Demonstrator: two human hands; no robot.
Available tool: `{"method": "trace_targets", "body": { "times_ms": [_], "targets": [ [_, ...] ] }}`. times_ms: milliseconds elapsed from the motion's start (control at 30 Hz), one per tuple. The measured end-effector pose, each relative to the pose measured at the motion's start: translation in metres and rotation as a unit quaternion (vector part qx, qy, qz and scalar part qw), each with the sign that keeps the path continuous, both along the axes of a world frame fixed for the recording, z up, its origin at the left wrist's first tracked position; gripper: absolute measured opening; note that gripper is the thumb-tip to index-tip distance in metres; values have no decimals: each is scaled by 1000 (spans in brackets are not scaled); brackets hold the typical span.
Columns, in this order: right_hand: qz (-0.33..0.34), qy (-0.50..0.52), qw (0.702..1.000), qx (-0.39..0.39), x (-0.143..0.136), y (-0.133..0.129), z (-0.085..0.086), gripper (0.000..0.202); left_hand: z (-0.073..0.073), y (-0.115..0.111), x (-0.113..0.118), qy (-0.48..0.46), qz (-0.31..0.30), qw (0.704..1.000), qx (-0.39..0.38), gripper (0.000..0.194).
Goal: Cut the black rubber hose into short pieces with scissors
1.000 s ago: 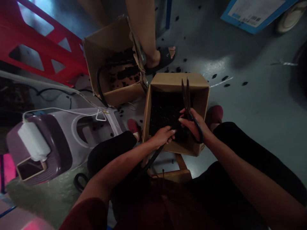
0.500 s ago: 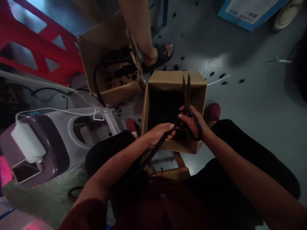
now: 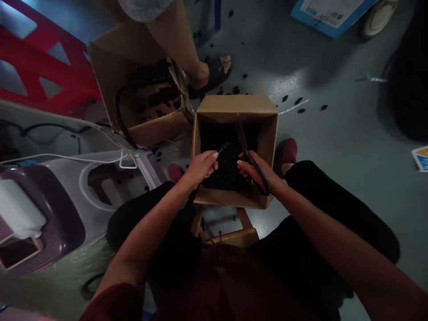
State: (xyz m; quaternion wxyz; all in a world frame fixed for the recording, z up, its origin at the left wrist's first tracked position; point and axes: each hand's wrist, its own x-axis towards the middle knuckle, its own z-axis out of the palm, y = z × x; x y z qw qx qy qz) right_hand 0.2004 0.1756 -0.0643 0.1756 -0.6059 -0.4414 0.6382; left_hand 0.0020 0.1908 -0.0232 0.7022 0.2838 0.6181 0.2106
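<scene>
My left hand (image 3: 202, 167) grips a long black flexible strip (image 3: 224, 147), its end poking out past my thumb. The strip trails back under my left forearm towards my lap. In my right hand (image 3: 257, 168) is a pair of dark scissors (image 3: 243, 137), with the blades pointing away from me and the handle loop beside my palm. Both hands are over an open cardboard box (image 3: 238, 104) between my knees. Dark pieces, too dim to make out singly, lie inside it. The scissors and the strip are apart.
A second cardboard box (image 3: 157, 130) with black pieces stands at the left, next to another person's sandalled foot (image 3: 214, 73). A purple-and-grey plastic stool (image 3: 63, 214) carries a white device (image 3: 22, 207). Black bits are scattered on the floor (image 3: 321, 133).
My hands have moved apart; the scissors have come away from the strip, and its end now points into the box. The whole view has shifted slightly.
</scene>
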Motion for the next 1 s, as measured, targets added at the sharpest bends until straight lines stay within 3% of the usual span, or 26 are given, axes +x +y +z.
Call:
{"method": "trace_targets", "body": {
  "times_ms": [133,300,533,1000],
  "targets": [
    [72,10,997,-5,-3,-7,1,33,2,4,-2,16,17,1000,13,24],
    [110,12,994,-16,-2,-11,-1,36,1,7,-5,22,18,999,24,29],
    [169,26,985,16,0,-10,12,41,0,8,-5,41,0,999,29,29],
    [199,-18,979,43,0,-11,15,44,-8,5,-10,30,-81,995,54,29]
  ]
}}
